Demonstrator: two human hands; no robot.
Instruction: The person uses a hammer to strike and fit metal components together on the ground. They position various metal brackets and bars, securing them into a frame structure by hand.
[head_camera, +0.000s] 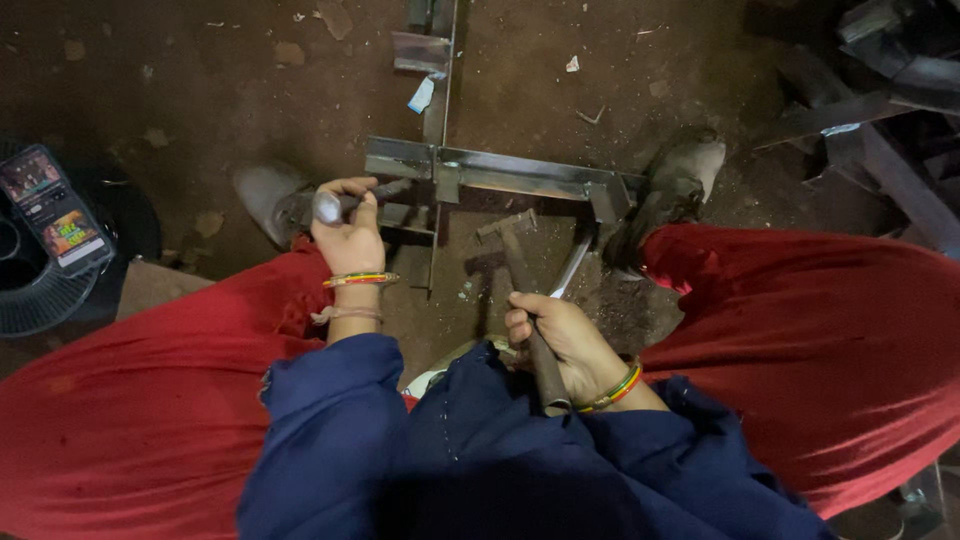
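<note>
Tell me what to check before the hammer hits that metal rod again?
1. Hammer gripped firmly: ok, the right hand wraps its handle.
2. Chisel-like rod held steady: ok, the left hand is closed around it.
3. Rod tip touching the metal frame: cannot tell, the tip is partly hidden.
4. Feet out of the swing path: ok, the left shoe and the right shoe sit at the frame's two ends.
5. Left hand's fingers clear of the rod's struck end: not ok, they curl right below it.
6. Eye protection on: cannot tell, not in view.
</note>
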